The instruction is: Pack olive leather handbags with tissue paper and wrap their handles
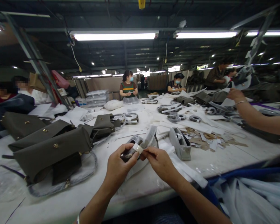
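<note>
My left hand (118,166) is closed around a coiled dark bag strap (128,153) that looks wrapped in clear film. A white paper band (138,148) lies across the coil, under my left thumb. The fingertips of my right hand (160,162) pinch the free end of this band. Behind my hands a length of strap in pale wrapping (150,137) rises from the coil. To the left lie several dark olive handbags (52,154), the nearest with a film-wrapped strap (94,166) looped on the table. A grey pouch-like piece (180,144) stands to the right of my right hand.
On the white table (121,202) are paper and card scraps (208,140), coiled straps (169,109) and white sheets. A blue-rimmed bin (247,174) of white wrapping stands at the lower right. Another person's arm (259,115) reaches in from the right. Co-workers (128,87) are across the table.
</note>
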The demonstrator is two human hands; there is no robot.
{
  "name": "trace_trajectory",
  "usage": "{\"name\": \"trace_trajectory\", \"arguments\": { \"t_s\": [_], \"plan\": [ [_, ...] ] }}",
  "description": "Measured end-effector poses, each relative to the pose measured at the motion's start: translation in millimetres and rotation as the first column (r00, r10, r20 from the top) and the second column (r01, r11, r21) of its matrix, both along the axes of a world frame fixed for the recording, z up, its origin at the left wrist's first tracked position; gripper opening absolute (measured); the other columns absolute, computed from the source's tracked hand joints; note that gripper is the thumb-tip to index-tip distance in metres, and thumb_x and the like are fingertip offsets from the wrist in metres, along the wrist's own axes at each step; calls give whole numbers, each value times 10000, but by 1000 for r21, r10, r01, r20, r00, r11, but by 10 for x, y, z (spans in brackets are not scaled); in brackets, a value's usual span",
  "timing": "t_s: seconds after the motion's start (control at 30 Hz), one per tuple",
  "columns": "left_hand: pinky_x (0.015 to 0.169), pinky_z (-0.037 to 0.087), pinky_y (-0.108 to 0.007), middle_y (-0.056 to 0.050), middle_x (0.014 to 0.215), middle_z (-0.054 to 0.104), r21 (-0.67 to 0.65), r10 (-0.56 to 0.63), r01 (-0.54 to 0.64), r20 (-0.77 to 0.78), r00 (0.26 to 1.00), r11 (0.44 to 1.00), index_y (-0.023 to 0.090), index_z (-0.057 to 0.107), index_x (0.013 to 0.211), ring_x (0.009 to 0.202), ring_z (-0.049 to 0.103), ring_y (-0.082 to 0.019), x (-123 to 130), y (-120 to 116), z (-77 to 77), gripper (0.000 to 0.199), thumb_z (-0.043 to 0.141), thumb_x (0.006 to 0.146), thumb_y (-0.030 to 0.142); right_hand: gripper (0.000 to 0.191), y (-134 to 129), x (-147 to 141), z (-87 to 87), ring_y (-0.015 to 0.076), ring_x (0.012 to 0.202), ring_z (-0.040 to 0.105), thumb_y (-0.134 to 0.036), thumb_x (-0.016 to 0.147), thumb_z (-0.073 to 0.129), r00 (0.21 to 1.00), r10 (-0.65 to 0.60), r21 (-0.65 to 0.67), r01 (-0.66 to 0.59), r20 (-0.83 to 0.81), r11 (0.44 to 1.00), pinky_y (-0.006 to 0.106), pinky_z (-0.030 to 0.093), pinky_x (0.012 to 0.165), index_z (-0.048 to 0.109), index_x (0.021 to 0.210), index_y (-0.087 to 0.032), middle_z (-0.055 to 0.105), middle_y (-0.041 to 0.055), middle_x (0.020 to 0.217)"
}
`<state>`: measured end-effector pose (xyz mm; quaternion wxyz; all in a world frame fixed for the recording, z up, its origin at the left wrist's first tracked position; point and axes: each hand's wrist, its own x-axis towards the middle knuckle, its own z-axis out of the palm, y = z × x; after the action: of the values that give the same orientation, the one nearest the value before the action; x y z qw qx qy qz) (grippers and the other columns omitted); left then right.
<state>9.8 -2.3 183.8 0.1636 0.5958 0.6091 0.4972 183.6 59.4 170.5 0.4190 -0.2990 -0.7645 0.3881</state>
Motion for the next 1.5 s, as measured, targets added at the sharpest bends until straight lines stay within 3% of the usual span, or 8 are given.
{"name": "trace_trajectory", "arguments": {
  "t_s": [0.27, 0.4, 0.73, 0.83, 0.97, 1.03, 1.3, 1.5],
  "plan": [
    [763, 482, -240, 23, 933, 720, 11, -80, 79, 57, 995, 997, 241, 679, 993, 831, 649, -163, 33, -58, -4, 220, 678, 823, 381, 138, 74, -148, -97, 206, 779, 640, -238, 789, 600, 987, 9, -214, -44, -160, 976, 310, 501, 741, 702, 860, -178, 692, 16, 771],
    [766, 478, -244, 21, 929, 712, 16, -99, 98, 70, 993, 995, 238, 669, 993, 835, 646, -164, 22, -49, -4, 206, 667, 835, 370, 136, 84, -190, -100, 233, 890, 646, -214, 731, 605, 981, -47, -212, 6, -186, 977, 326, 497, 807, 708, 814, -182, 709, 28, 834],
    [775, 476, -252, 18, 923, 685, 28, -162, 161, 54, 985, 987, 242, 646, 981, 838, 636, -157, 13, 12, -22, 165, 669, 825, 288, 79, 139, -295, -164, 184, 613, 613, -217, 736, 644, 984, -142, -173, 123, -106, 977, 280, 455, 585, 656, 669, -177, 655, 4, 611],
    [782, 490, -257, 6, 987, 667, 40, -102, 100, 69, 992, 994, 245, 628, 1029, 868, 635, -160, -6, 33, -42, 245, 697, 808, 326, 150, 84, -281, -94, 229, 813, 651, -285, 742, 717, 958, -62, -308, -28, -281, 951, 336, 500, 770, 732, 848, -180, 727, 31, 811],
    [717, 508, -253, 11, 940, 635, 51, -42, 36, 120, 992, 998, 242, 565, 1102, 816, 634, -154, -28, 76, -16, 356, 705, 801, 370, 312, -75, -253, 42, 228, 1022, 631, -339, 816, 707, 790, 143, -422, -460, -597, 781, 374, 444, 984, 713, 1095, -201, 711, 55, 1078],
    [723, 507, -253, 7, 935, 638, 61, -38, 32, 100, 994, 998, 231, 571, 1046, 821, 636, -156, -23, 84, 4, 308, 700, 804, 372, 295, -109, -258, 78, 215, 988, 635, -387, 829, 708, 764, 120, -453, -492, -634, 743, 362, 453, 965, 724, 1039, -181, 711, 64, 1049],
    [968, 484, -363, -76, 1161, 658, 183, -31, 36, -30, 999, 982, 217, 590, 1167, 1075, 633, -229, -189, 38, -97, 372, 644, 864, 426, 420, 170, -471, 20, 167, 724, 628, -557, 711, 775, 868, -117, -542, -191, -483, 818, 300, 506, 761, 658, 723, -154, 685, 25, 734],
    [1066, 415, -435, -117, 1407, 548, 64, 151, -140, -215, 965, 988, 237, 436, 1414, 1294, 516, -292, -470, -28, -439, 684, 689, 815, 453, 406, 383, -259, -20, 232, 1074, 643, -547, 891, 571, 977, 66, -172, -102, -203, 980, 372, 472, 983, 714, 1068, -211, 732, 44, 1074]
  ]
}}
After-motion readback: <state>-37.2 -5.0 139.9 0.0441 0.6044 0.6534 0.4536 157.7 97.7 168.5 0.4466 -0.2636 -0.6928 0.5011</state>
